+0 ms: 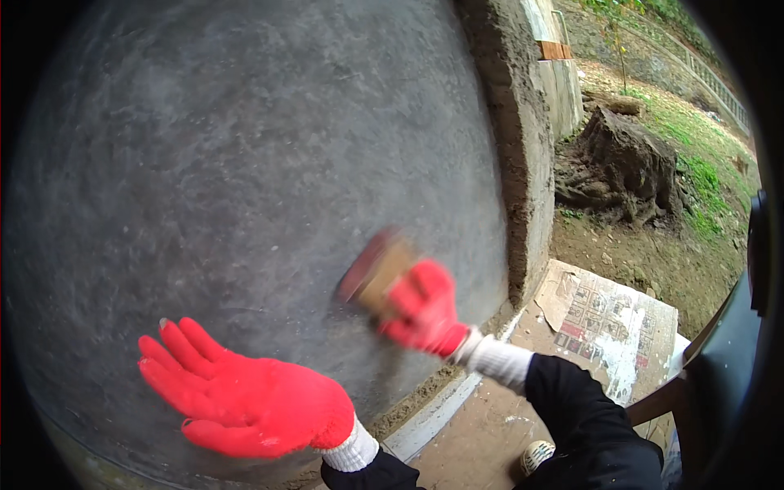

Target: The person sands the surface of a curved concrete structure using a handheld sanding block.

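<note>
In a red coated glove with a white cuff, my right hand [422,309] is closed round a sanding block [380,268]. The block is tan with a dark red face, blurred by motion, and it is against or very close to the grey plastered wall [269,163]. My left hand [253,400], gloved the same way, is held out in front of the lower wall, palm upturned and fingers stretched, with nothing in it. Whether its fingers touch the wall I cannot tell.
A rough cement edge [523,155] bounds the wall on the right. Below lies a paint-splashed cardboard sheet [608,318] beside a dark wooden-framed piece of furniture [719,359]. A tree stump [625,167] stands on the earth slope outside. A shoe tip [537,456] shows at the bottom.
</note>
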A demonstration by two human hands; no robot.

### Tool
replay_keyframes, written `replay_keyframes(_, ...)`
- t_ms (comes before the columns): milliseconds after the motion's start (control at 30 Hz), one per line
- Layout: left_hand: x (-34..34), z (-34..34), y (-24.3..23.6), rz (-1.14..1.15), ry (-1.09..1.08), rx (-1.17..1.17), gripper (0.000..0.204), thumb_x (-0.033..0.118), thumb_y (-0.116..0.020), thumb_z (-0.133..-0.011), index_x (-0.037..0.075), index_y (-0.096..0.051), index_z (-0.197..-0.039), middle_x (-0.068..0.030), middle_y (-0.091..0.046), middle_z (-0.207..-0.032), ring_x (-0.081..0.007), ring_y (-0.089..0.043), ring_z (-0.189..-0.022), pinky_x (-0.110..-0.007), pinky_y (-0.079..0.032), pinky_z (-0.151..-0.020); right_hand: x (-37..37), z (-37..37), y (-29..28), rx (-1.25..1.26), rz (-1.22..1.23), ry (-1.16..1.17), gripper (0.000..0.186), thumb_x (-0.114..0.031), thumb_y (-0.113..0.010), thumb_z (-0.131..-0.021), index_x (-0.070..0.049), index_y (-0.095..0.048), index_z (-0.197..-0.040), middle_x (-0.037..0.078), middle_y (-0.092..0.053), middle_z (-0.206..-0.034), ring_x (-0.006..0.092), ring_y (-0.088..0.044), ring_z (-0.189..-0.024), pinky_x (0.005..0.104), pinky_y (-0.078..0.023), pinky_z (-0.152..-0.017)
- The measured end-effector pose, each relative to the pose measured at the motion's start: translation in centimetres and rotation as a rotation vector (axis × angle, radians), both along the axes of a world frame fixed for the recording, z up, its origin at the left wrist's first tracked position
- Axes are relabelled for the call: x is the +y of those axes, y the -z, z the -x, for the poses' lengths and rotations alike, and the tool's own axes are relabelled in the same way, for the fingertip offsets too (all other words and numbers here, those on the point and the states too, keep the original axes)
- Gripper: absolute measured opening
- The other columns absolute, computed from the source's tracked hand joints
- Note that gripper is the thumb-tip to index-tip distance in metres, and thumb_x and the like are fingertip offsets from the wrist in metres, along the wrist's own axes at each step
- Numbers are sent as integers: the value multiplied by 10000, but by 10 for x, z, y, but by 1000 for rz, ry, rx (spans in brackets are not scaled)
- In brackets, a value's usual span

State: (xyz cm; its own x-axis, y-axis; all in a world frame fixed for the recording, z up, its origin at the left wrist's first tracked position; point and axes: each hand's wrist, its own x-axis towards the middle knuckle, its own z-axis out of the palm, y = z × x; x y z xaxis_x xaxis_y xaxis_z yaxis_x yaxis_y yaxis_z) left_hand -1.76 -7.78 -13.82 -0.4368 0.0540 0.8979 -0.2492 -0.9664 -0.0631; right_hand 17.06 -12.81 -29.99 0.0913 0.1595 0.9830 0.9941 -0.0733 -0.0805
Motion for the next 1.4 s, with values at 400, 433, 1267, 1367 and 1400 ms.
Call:
replay_keyframes(400,-5,6,1,-93,-116,160,698,590,-256,-983,147,-221,-1520,-252,-252,-1523,-468,-335,-1350,-589,-335,-1085,-31,-116,-27,746,-366,402,812,-347,-700,-733,-30,-400,-1417,359,-286,-1443,534,-389,-1241,498,-356,-1049)
replay_keyframes(433,-7,3,0,-104,-134,157,698,590,-256,-983,147,-221,-1520,-252,-252,-1523,-468,-335,-1350,-589,-335,-1085,-21,-105,-25,624,-315,420,833,-343,-702,-723,-21,-387,-1423,357,-299,-1437,541,-410,-1218,513,-376,-1027)
replay_keyframes(1267,-15,-86,86,22,-359,960,566,189,-533,-933,-83,-352,-1394,-317,-302,-1471,-502,-341,-1324,-543,-280,-1105,-17,-15,-97,322,-292,-412,522,-137,-677,-752,-75,-605,-1265,307,-472,-1309,459,-533,-1141,456,-470,-939)
replay_keyframes(1367,-19,-90,97,53,-584,919,728,335,-594,-893,-77,-280,-1404,-376,-178,-1481,-585,-302,-1296,-610,-302,-1054,-32,-14,-93,445,-201,-603,547,-70,-670,-757,-57,-585,-1297,273,-458,-1378,415,-503,-1229,436,-440,-1009)
replay_keyframes(1400,-20,-94,94,55,-609,913,728,335,-594,-893,-77,-280,-1404,-376,-178,-1481,-585,-302,-1296,-610,-302,-1054,-40,-11,-98,427,-138,-626,551,-53,-665,-761,-47,-577,-1305,264,-451,-1400,400,-493,-1254,430,-434,-1022)
